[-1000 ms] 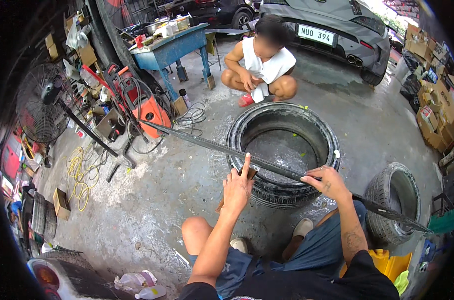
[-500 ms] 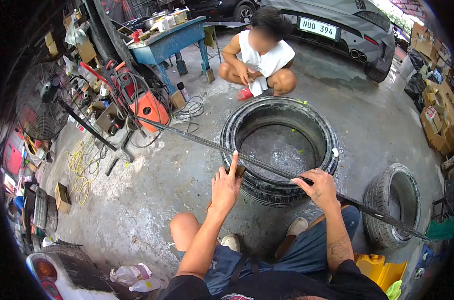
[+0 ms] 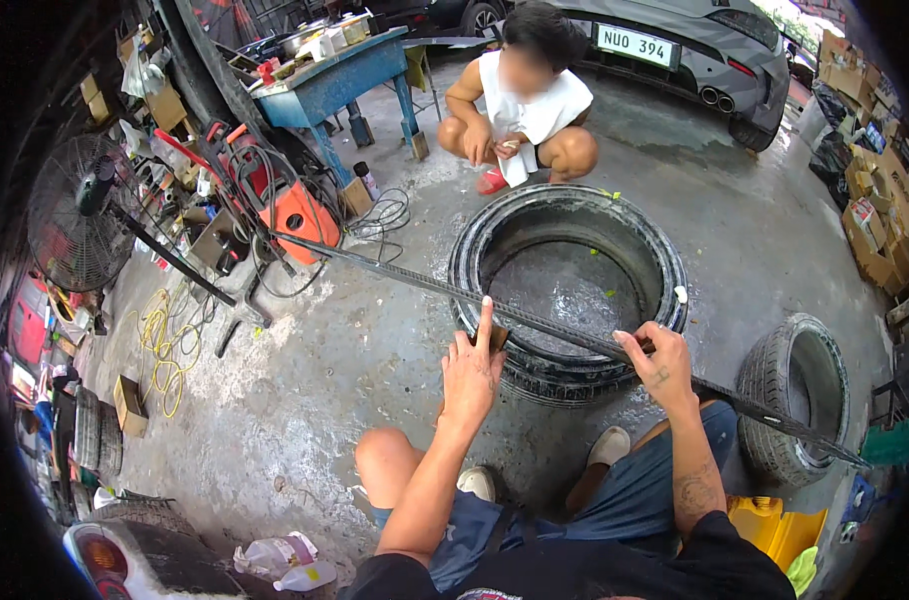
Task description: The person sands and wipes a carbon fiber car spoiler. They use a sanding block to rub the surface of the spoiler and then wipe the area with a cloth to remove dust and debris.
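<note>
A long, narrow black strip lies slantwise across the near side of a big tyre, its ends reaching past both sides. My left hand is at the strip's near edge, index finger stretched onto it. A small brown piece is gripped between that hand's thumb and fingers; its kind cannot be made out. Farther right, my right hand pinches the strip's near edge between thumb and bent fingers. Part of the strip is hidden beneath that hand.
A person in white squats beyond the tyre. Another tyre stands at right, by the strip's end. An orange pressure washer and a fan stand left, before a blue table. A grey car is parked behind.
Both my hands have shifted right along the strip, the brown piece moving with the left one. The squatting person's hands have come closer together. The view has shifted slightly.
</note>
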A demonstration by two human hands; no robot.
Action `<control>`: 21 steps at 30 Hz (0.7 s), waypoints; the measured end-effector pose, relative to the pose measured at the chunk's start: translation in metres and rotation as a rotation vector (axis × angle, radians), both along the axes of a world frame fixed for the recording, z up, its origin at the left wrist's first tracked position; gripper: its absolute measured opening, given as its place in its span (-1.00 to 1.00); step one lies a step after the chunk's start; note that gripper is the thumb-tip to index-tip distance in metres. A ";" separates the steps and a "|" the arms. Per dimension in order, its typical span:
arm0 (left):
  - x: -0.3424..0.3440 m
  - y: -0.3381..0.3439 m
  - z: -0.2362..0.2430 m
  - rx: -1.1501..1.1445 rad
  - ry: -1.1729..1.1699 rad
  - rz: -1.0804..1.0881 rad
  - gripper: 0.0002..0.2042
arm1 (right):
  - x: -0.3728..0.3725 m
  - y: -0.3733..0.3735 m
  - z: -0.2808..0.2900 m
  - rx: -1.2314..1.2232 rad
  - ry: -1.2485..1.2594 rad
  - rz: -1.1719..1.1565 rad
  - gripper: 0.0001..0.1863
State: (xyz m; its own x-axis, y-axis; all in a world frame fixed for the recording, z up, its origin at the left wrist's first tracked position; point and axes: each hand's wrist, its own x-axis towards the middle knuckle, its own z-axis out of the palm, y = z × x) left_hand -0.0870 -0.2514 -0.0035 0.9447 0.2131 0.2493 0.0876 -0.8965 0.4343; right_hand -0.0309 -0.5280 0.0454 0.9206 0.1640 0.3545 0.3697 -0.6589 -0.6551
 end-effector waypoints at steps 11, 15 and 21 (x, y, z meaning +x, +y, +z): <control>-0.005 0.000 0.003 -0.032 0.030 -0.019 -0.07 | -0.004 0.001 0.012 -0.296 0.193 0.057 -0.51; -0.001 -0.003 0.002 -0.017 0.032 -0.044 -0.07 | -0.002 -0.009 0.002 -0.178 0.036 0.057 -0.50; 0.001 -0.003 0.007 -0.168 -0.009 -0.064 -0.09 | 0.002 -0.009 0.002 0.034 0.150 0.005 -0.40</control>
